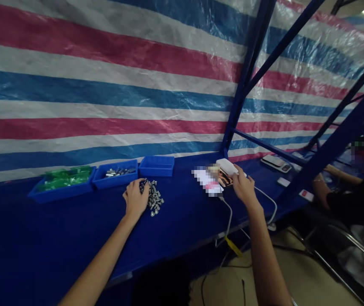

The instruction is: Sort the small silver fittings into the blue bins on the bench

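My left hand (pixel 134 197) is curled over the left edge of a loose pile of small metal screws (pixel 155 199) on the blue table. Some screws lie between its thumb and fingers, and the fingertips are partly hidden. My right hand (pixel 244 185) grips the near end of a white rounded block (pixel 227 166), which looks like a power bank or adapter. Beneath and beside that block lies a flat item with a picture on its face (pixel 224 179), partly blurred out. A white cable (pixel 229 212) runs from this item over the table's front edge.
Three blue bins line the back: one with green plastic packets (pixel 69 178), one with metal parts (pixel 118 171), and a third bin (pixel 156 166). A blue frame post (pixel 237 102) rises behind. At right are a scale (pixel 276 163) and a co-worker's arm (pixel 344 173).
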Motion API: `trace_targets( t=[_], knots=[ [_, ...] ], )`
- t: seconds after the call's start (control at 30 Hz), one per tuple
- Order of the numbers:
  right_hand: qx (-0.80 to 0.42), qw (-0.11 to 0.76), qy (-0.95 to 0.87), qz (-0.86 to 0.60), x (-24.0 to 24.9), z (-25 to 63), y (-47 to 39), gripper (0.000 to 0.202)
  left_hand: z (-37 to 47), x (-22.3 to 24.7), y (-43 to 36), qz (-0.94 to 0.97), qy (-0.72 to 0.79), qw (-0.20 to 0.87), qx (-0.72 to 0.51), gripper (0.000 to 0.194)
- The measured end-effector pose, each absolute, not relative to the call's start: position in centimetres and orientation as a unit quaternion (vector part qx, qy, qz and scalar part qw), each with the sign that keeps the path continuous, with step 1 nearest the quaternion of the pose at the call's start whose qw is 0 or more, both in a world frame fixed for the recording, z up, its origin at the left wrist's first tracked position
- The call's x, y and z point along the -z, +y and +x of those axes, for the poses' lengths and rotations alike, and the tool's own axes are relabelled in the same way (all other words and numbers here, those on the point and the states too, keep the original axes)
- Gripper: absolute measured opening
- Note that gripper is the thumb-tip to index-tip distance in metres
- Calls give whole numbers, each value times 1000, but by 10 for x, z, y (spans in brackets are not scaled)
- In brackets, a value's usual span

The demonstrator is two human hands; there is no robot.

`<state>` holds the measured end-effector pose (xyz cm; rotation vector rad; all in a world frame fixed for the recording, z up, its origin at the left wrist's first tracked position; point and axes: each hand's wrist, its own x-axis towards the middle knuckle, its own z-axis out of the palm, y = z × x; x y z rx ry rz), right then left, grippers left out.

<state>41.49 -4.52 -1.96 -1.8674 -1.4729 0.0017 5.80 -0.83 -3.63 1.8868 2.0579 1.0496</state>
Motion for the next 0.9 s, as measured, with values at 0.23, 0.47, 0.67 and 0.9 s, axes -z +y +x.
trace_targets(
  t=[0.23, 0.47, 0.67, 0.9],
  knots=[
    [37, 287, -633, -718, 42, 436, -23, 43, 57, 37, -9, 625, 684, 82, -367, 36],
    [37, 275, -649, -708, 41, 435, -10, 45, 57, 38, -7, 625, 684, 76, -368, 34],
    [8, 344, -638, -689, 30, 425, -11, 42, 58, 37, -8, 609, 712, 45, -346, 37],
    [-22, 360, -755, -548, 0, 310, -12, 35, 57, 41, -5, 608, 726, 50, -317, 43]
  ],
)
